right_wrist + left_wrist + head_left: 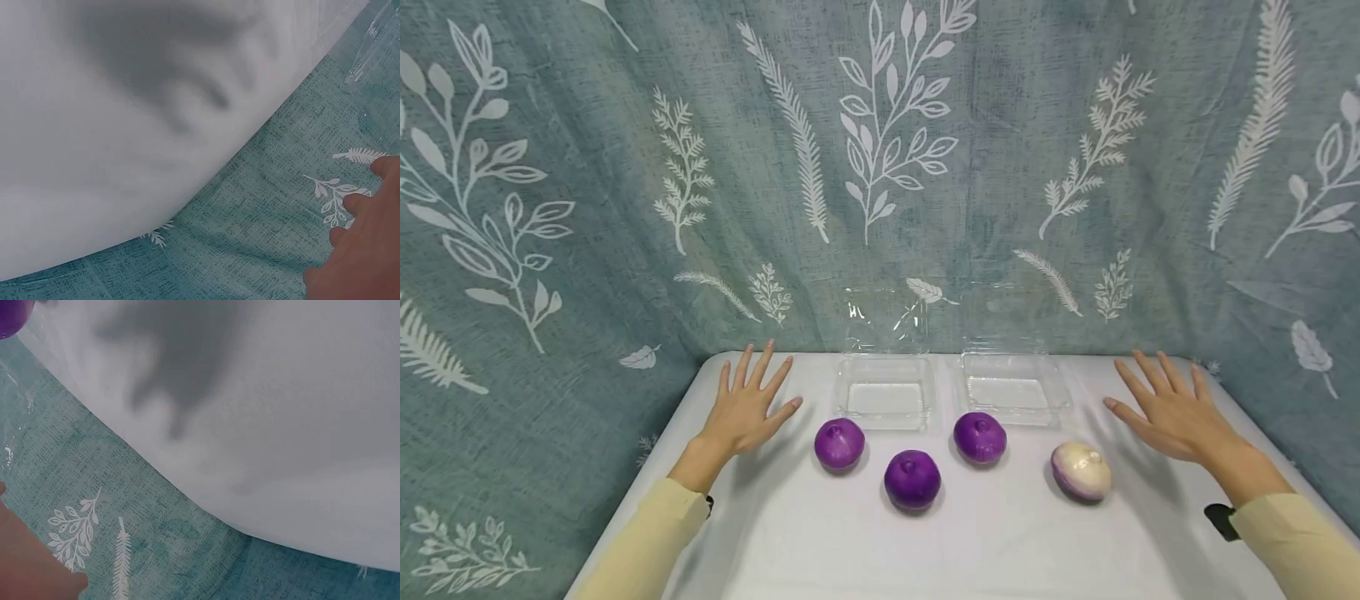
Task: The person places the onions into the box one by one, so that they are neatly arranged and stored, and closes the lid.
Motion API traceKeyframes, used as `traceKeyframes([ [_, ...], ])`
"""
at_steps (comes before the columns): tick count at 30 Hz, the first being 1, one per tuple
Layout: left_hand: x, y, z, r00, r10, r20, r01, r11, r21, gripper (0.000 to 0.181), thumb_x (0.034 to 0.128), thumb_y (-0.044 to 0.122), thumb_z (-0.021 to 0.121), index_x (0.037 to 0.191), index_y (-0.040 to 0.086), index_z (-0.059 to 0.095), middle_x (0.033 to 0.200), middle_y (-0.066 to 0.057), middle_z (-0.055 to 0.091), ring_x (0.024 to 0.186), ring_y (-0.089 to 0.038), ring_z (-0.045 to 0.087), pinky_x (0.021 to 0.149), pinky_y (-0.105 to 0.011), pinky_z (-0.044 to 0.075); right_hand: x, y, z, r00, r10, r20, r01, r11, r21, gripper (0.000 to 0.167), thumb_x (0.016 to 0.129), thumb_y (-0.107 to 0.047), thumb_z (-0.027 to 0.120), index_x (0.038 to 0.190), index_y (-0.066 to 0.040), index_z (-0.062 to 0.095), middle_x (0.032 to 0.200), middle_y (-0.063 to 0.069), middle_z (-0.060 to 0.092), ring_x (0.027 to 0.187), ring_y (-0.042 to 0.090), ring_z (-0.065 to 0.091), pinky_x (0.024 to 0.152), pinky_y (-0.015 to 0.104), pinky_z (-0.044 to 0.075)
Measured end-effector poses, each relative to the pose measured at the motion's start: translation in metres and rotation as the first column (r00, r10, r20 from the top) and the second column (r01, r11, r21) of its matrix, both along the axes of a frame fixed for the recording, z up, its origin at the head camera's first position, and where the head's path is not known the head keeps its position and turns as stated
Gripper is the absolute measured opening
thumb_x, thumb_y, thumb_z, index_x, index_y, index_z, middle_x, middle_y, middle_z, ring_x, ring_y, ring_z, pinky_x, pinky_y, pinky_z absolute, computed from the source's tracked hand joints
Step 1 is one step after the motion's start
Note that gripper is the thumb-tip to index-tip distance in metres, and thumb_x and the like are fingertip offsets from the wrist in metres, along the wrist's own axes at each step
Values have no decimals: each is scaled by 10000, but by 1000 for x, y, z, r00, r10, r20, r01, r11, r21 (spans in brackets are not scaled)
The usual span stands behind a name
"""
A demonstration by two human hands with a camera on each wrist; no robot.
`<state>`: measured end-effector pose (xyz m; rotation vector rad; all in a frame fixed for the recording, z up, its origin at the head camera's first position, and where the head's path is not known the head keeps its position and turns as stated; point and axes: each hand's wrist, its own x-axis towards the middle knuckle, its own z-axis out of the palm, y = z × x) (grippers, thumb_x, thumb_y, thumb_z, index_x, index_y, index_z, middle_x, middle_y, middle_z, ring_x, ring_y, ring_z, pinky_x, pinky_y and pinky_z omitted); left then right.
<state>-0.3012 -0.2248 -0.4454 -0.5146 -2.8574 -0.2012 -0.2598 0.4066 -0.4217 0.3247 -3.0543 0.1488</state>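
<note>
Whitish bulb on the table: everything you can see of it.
The whitish bulb is rounded, cream-white on top, shading to streaky purple on its left and lower side, with a small raised nub facing up. Its skin looks smooth and faintly glossy; no cut shows. It rests on the white table, in front of the right-hand clear box, toward its right corner. Only the table appears to touch it.

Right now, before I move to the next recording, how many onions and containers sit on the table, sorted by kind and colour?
Purple onions: 3
Cream-and-purple onion: 1
Clear containers, lids raised: 2
Total: 6
</note>
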Motion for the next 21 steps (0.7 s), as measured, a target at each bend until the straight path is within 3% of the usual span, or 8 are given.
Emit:
traceKeyframes([
  [7,2,2,-4,1000,-8,-11,8,1000,26,760,1024,644,423,1642,237,250,1726,-61,-19,1565,-390,-61,1222,-690,-27,5,-4,-5,999,11,-41,-12,1000,-12,804,1065,-577,392,1640,-69,152,1640,324,100,1484,585,6,1119,792,-121],
  [10,3,3,-5,999,-14,-36,18,995,100,738,1028,575,494,1632,204,286,1723,-91,31,1558,-421,2,1211,-715,51,8,-9,-4,997,26,-78,-28,999,-21,780,1067,-545,425,1627,-51,201,1610,342,162,1451,608,103,1110,821,-44],
  [15,4,7,-6,996,-39,-81,59,966,252,717,1012,435,618,1602,128,350,1701,-149,124,1525,-465,122,1177,-737,164,13,-17,-3,988,51,-146,-61,996,-63,727,1067,-477,483,1602,-34,265,1582,350,220,1413,618,180,1101,829,65],
  [21,5,10,-8,994,-54,-97,83,942,326,702,1004,378,653,1588,110,370,1679,-182,180,1508,-459,178,1154,-742,220,17,-24,-1,978,72,-196,-97,987,-124,709,1054,-430,542,1591,-36,298,1567,348,261,1387,620,233,1062,816,174],
])
